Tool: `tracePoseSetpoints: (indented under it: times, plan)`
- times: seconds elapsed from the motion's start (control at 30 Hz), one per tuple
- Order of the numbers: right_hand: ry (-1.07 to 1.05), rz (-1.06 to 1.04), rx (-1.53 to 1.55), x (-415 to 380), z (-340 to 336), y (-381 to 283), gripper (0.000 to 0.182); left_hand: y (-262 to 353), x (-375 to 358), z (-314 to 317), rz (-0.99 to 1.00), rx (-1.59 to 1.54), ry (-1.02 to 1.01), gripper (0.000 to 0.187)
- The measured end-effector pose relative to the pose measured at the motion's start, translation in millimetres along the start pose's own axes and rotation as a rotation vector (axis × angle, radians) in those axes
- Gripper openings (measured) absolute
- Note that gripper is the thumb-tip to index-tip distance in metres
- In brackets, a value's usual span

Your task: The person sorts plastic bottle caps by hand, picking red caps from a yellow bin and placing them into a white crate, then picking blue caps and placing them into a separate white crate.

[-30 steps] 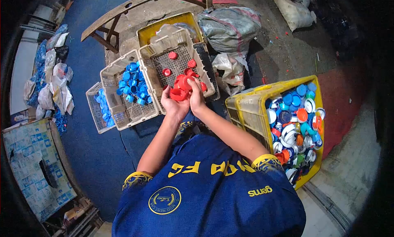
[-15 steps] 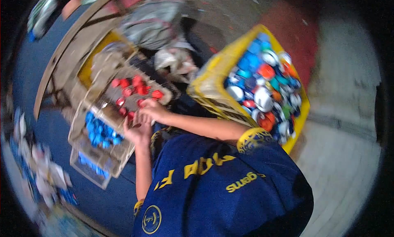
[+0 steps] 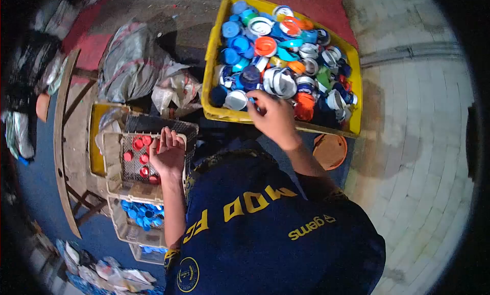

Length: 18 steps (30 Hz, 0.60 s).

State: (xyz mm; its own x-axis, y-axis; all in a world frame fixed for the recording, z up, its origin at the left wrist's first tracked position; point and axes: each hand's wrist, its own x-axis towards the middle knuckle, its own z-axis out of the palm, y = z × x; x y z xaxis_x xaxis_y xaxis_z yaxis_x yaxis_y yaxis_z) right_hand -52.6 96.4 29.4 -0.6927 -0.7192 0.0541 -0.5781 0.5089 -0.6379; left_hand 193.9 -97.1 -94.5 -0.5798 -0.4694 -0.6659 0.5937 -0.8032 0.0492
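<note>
Caps (image 3: 280, 83) fill the crate (image 3: 222, 114) right of baskets (image 3: 115, 164).

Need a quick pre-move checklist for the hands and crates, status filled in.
1. Right hand at the yellow crate: ok, over its near rim.
2. Right hand's grip on a cap: cannot tell, fingertips too small to read.
3. Left hand free: ok, palm open, no cap seen in it.
4. Red caps unmixed: ok where visible; the left hand hides part of their crate.
5. Blue caps unmixed: ok where visible.
6. Yellow crate's caps separated by colour: not ok, jumbled.
</note>
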Motion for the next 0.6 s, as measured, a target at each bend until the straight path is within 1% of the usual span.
tracePoseSetpoints:
  times: [0.03, 0.07, 0.13, 0.17, 0.27, 0.33, 0.37, 0.43, 0.5, 0.53, 0.6]
  plan:
    - [-0.015, 0.079, -0.087, 1.4, -7.9, 15.4, 0.025, -5.6, 2.9, 9.8, -0.032, 0.031, -0.046, 0.039]
    - [-0.017, 0.048, -0.169, 0.2, -8.8, 28.6, 0.026, -12.2, 5.3, 19.5, -0.058, 0.044, -0.047, 0.037]
    - [-0.027, -0.012, -0.334, -2.6, -12.7, 46.1, 0.030, -27.0, 5.9, 32.9, -0.132, 0.093, -0.151, 0.035]
    - [-0.140, 0.112, -0.336, -1.8, -14.1, 45.4, 0.029, -34.2, 4.7, 39.2, -0.169, 0.117, -0.201, 0.035]
    - [-0.100, 0.071, -0.338, -4.6, -10.7, 53.1, 0.021, -57.3, -0.9, 57.2, -0.213, 0.198, -0.220, 0.037]
    - [-0.140, 0.108, -0.334, -3.0, -17.1, 52.4, 0.019, -72.0, -11.7, 72.6, -0.221, 0.246, -0.205, 0.037]
    - [-0.150, 0.124, -0.323, -3.1, -21.0, 52.4, 0.019, -76.8, -13.2, 76.6, -0.218, 0.294, -0.247, 0.036]
    - [-0.026, 0.106, -0.208, -7.8, -29.7, 49.8, 0.023, -85.0, -12.6, 83.1, -0.210, 0.418, -0.367, 0.034]
    - [0.075, 0.089, -0.094, -14.4, -32.4, 55.0, 0.029, -94.7, -18.3, 92.7, -0.197, 0.498, -0.393, 0.035]
    - [0.144, 0.047, -0.026, -17.9, -36.6, 55.7, 0.035, -101.9, -21.1, 99.7, -0.188, 0.538, -0.406, 0.036]
    - [0.276, 0.009, 0.109, -27.6, -48.4, 47.0, 0.036, -125.8, -31.6, 117.9, -0.192, 0.672, -0.452, 0.039]
